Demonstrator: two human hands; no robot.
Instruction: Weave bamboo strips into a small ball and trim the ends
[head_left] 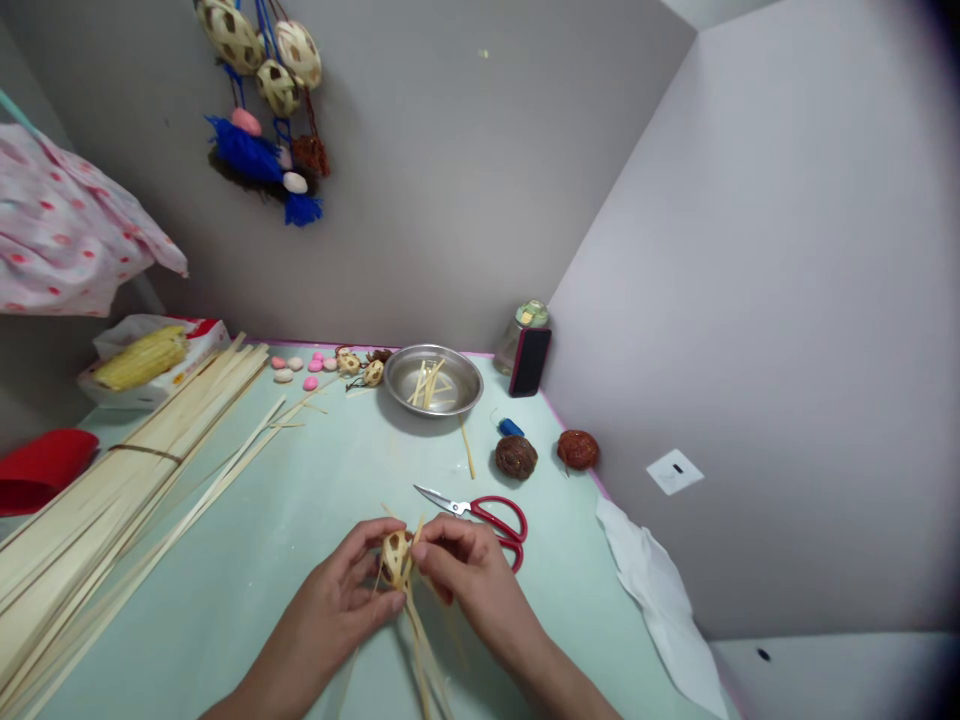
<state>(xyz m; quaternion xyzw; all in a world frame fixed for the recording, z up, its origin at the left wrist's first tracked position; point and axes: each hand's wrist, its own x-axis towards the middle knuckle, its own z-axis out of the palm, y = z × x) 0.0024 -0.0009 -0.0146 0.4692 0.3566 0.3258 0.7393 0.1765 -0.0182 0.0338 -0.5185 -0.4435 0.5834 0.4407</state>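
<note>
Nearby: scissors (pixel 463 508) (partly behind right hand (pixel 466 565)), bowl (pixel 399 376).

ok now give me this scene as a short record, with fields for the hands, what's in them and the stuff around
left hand: holds a small woven ball in the fingers of the left hand
right hand: right hand with fingertips at a pale strip beside the ball
loose ends: several strips hang below the ball
nearest tool: scissors with red handles, just beyond the right hand
bowl: metal bowl, some short strips inside
right side: dark brown ball, reddish-brown ball
back corner: phone, upright before a jar
left side: tied bundle of long strips
</note>
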